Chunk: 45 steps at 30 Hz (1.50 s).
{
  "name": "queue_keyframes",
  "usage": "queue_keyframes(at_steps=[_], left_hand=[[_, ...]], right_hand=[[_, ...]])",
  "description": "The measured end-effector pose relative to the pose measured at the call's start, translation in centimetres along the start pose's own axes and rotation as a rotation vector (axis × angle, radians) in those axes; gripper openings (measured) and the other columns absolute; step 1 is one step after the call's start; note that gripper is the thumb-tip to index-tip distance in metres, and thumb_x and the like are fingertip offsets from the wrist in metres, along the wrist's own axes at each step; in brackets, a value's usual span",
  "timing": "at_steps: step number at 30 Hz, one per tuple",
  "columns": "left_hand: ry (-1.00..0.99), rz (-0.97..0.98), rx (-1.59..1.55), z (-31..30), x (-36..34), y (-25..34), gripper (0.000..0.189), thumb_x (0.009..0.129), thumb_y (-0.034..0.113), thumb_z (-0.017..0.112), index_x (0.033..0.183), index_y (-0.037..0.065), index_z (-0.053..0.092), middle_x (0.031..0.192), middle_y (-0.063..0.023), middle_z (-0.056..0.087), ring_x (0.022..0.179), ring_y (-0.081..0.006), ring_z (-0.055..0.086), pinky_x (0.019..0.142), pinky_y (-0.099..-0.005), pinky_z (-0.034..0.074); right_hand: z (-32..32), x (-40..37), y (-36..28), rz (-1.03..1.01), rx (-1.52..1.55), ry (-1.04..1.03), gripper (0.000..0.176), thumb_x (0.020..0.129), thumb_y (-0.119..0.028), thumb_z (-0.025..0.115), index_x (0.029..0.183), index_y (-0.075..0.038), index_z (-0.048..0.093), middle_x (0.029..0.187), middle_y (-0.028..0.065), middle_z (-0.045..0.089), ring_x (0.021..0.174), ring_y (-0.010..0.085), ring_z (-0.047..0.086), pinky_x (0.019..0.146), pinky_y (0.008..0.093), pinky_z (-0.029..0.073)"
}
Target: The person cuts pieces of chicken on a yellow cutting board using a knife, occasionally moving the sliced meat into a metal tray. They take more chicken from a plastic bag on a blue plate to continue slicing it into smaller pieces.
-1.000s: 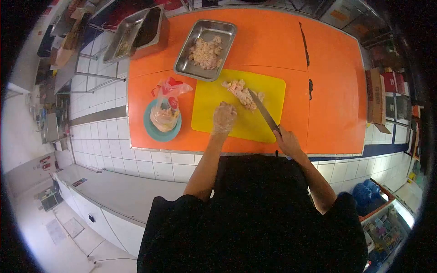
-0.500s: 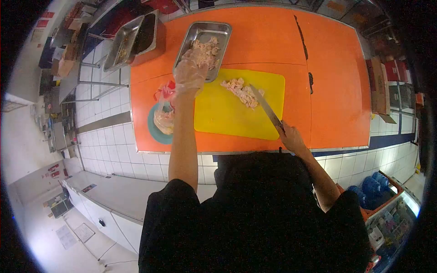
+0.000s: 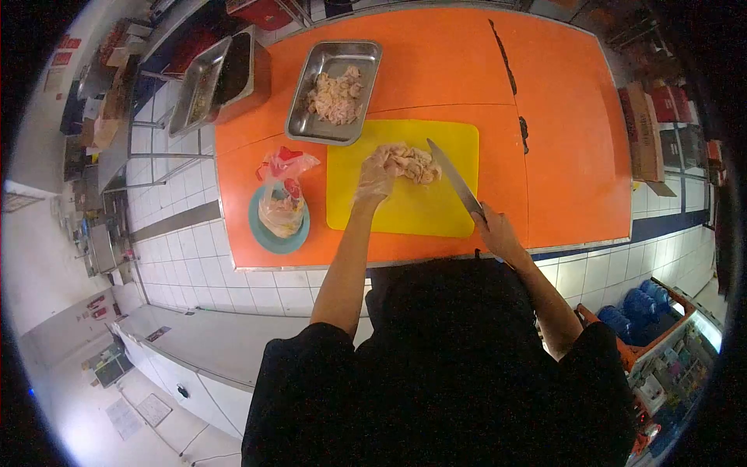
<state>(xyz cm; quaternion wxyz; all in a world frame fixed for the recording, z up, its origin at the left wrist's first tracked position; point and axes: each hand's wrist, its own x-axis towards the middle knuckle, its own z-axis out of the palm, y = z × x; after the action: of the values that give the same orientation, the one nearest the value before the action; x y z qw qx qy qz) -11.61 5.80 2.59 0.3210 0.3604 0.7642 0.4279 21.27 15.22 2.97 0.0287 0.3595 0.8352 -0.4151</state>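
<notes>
My left hand [image 3: 376, 180], in a clear plastic glove, rests at the left end of a pile of pale chopped raw meat [image 3: 418, 165] that looks like chicken. Its fingers curl against the pieces, partly hidden by the glove's glare. The pile lies on a yellow cutting board [image 3: 420, 216]. To the right, my bare right hand [image 3: 500, 233] is closed around the handle of a large knife [image 3: 457, 179]. Its blade points away from me and slants left, just right of the meat. Behind the board's left corner stands a steel tray [image 3: 299, 124] holding more chopped meat [image 3: 337, 97].
A plastic bag with pale contents [image 3: 282, 204] sits on a teal plate [image 3: 261, 238] left of the board. All stand on an orange table [image 3: 576, 163]. A deep metal container [image 3: 253, 74] is at its far-left corner. Blue bottles [image 3: 640, 310] stand low at right.
My left hand has come back from the steel tray to the meat on the board, leaving meat in the tray. The knife and my right hand have barely moved.
</notes>
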Motion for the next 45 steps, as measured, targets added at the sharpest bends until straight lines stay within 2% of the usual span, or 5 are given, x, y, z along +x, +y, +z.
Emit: queue_keyframes(at_steps=[11,26,29,35,45], left_hand=[[-0.075,-0.252,-0.306,-5.0,-2.5,5.4,0.045,0.100,0.012,0.066,0.143,0.007,0.056,0.105,-0.0042,0.072,0.082,-0.0104,0.065,0.076,-0.0284,0.058],[-0.149,0.000,0.653,-9.4,-5.8,8.3,0.057,0.107,0.022,0.057,0.160,0.008,0.039,0.150,-0.0124,0.057,0.129,-0.0224,0.060,0.116,-0.0351,0.043],[-0.093,-0.278,-0.351,-9.2,-6.1,8.1,0.056,0.106,0.020,0.059,0.159,0.011,0.041,0.140,-0.0150,0.063,0.116,-0.0190,0.066,0.106,-0.0355,0.052],[0.194,-0.314,-0.961,-5.7,-6.6,2.0,0.043,0.102,0.006,0.064,0.143,0.002,0.053,0.122,-0.0154,0.069,0.103,-0.0174,0.070,0.090,-0.0313,0.057],[0.566,-0.158,0.024,-1.1,-11.7,-5.3,0.021,0.095,0.020,0.075,0.103,0.001,0.073,0.095,-0.0134,0.075,0.088,-0.0239,0.071,0.077,-0.0352,0.055]], right_hand=[[0.7,0.9,-0.2,-0.035,0.010,-0.001,0.029,0.106,-0.029,0.055,0.112,-0.001,0.055,0.070,0.0253,0.064,0.066,0.0487,0.065,0.060,0.0595,0.050],[0.4,0.8,-0.9,-0.078,0.010,-0.024,0.038,0.106,-0.033,0.057,0.121,0.002,0.059,0.075,0.0258,0.068,0.070,0.0460,0.069,0.063,0.0571,0.054],[1.0,0.9,-0.6,-0.086,-0.015,-0.019,0.043,0.106,-0.035,0.056,0.127,0.003,0.058,0.078,0.0273,0.069,0.074,0.0471,0.070,0.066,0.0579,0.055],[1.5,1.4,-0.4,-0.163,-0.161,-0.082,0.044,0.108,-0.040,0.050,0.126,-0.001,0.057,0.077,0.0257,0.068,0.072,0.0489,0.067,0.069,0.0597,0.054],[2.6,4.4,-8.9,-0.181,-0.345,-0.349,0.035,0.108,-0.037,0.046,0.122,-0.006,0.056,0.090,0.0240,0.071,0.084,0.0468,0.069,0.073,0.0618,0.054]])
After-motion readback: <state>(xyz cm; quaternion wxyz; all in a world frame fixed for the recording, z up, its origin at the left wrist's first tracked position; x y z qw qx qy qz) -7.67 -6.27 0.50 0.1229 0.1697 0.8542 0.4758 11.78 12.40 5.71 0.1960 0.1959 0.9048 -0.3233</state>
